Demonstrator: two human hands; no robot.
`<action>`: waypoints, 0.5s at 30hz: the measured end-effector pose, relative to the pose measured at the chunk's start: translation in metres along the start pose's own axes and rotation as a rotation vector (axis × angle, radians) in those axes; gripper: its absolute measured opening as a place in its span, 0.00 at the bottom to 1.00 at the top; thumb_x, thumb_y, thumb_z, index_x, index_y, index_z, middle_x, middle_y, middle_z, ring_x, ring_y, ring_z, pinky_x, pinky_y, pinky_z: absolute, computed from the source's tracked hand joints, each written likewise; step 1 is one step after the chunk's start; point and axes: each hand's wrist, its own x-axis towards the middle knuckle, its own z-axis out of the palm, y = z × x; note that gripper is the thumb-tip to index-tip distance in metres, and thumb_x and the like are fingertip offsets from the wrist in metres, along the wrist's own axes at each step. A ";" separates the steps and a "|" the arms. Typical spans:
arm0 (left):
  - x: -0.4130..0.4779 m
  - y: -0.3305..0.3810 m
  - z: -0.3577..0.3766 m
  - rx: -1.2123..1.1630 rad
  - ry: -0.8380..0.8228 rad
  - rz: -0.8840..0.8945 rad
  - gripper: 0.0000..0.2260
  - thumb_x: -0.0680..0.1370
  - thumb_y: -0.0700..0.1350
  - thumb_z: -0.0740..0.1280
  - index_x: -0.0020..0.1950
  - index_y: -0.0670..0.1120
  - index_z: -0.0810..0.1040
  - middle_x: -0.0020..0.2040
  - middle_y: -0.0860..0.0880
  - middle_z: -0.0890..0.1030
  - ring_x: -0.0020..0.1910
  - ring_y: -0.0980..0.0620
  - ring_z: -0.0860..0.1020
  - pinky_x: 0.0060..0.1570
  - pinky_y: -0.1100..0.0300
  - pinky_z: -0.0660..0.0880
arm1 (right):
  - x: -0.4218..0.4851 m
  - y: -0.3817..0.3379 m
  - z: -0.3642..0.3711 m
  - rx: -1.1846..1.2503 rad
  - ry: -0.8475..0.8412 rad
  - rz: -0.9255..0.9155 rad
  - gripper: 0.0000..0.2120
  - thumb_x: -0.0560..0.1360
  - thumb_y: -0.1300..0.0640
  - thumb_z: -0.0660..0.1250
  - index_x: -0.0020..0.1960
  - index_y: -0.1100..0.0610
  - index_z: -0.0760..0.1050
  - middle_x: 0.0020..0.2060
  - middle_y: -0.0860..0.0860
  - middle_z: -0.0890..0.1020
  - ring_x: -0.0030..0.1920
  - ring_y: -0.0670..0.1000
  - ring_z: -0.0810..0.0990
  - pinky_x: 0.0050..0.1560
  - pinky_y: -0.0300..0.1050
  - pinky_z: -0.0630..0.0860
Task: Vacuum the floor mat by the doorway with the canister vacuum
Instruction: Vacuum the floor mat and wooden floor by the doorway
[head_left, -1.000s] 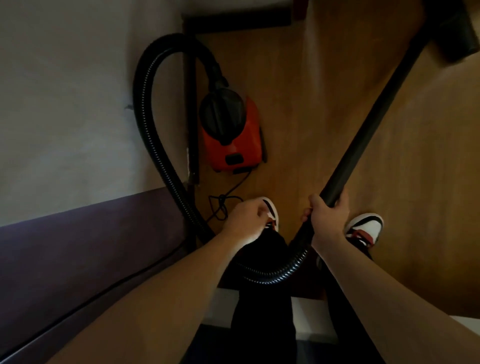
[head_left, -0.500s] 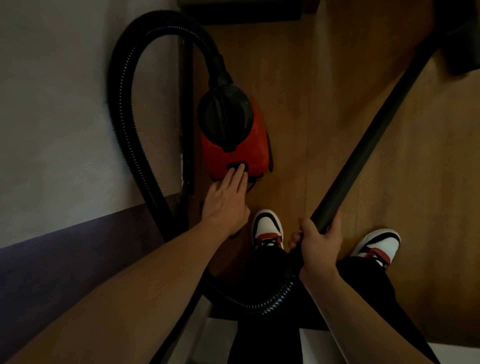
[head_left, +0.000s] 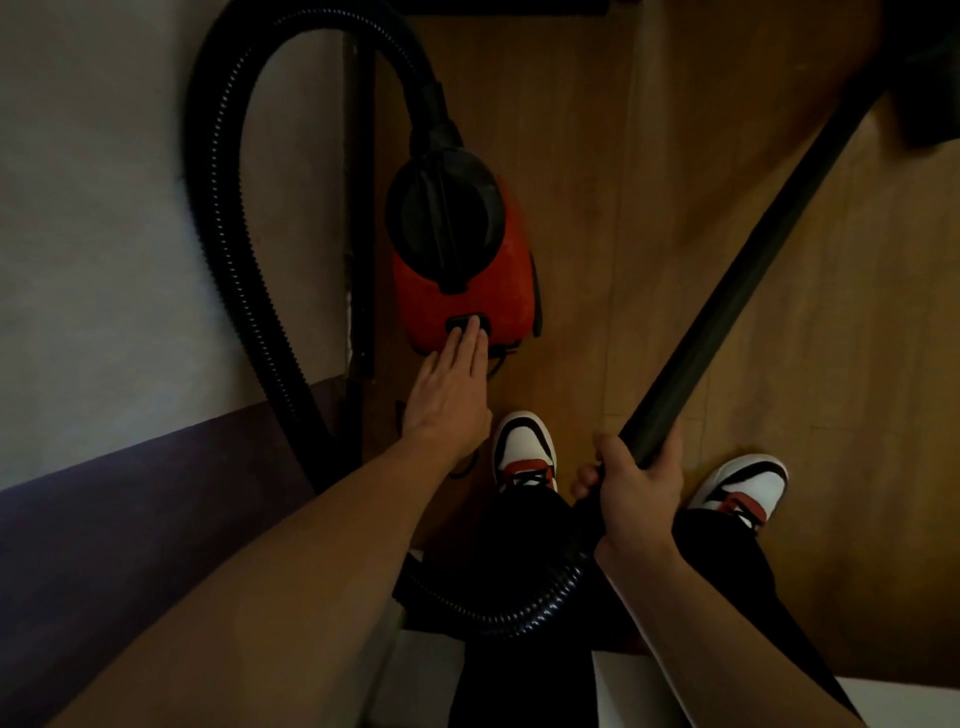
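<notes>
A red canister vacuum (head_left: 498, 291) with a black round lid stands on the wood floor beside the wall. My left hand (head_left: 452, 395) lies flat, its fingertips on the black button at the canister's near end. A black ribbed hose (head_left: 223, 218) loops from the canister's top along the wall and back under my legs. My right hand (head_left: 639, 483) grips the black wand (head_left: 748, 280), which slants up to the right toward a dark floor head (head_left: 924, 88) at the frame's top right corner. No floor mat is visible.
A pale wall (head_left: 104, 234) with a dark lower band fills the left side. A dark door frame strip (head_left: 361, 208) runs along the wall by the canister. My two white, black and red shoes (head_left: 524, 452) stand on the wood floor (head_left: 857, 415). A power cord lies near my left wrist.
My left hand reached forward from near my shoe to the canister's button, and its fingers now rest on it. The view has drawn closer to the canister. My right hand keeps holding the wand.
</notes>
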 end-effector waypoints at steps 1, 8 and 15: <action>0.000 0.001 0.000 -0.005 0.010 0.005 0.40 0.81 0.50 0.63 0.81 0.40 0.38 0.82 0.43 0.38 0.81 0.44 0.44 0.80 0.49 0.50 | -0.001 -0.001 0.001 -0.005 0.007 0.000 0.29 0.78 0.68 0.65 0.75 0.51 0.65 0.33 0.51 0.72 0.23 0.49 0.71 0.25 0.43 0.71; 0.004 -0.001 -0.007 0.026 0.000 0.055 0.41 0.80 0.48 0.63 0.81 0.39 0.38 0.82 0.41 0.38 0.81 0.43 0.44 0.79 0.50 0.49 | -0.002 0.002 0.010 -0.005 0.018 -0.001 0.28 0.78 0.68 0.65 0.75 0.53 0.65 0.28 0.46 0.73 0.24 0.50 0.72 0.26 0.44 0.72; 0.006 -0.009 -0.005 0.117 -0.001 0.105 0.43 0.78 0.54 0.63 0.81 0.39 0.39 0.82 0.41 0.38 0.81 0.43 0.44 0.79 0.46 0.47 | -0.003 0.001 0.013 -0.019 0.027 0.001 0.29 0.78 0.68 0.65 0.75 0.49 0.66 0.33 0.50 0.71 0.25 0.50 0.72 0.25 0.43 0.72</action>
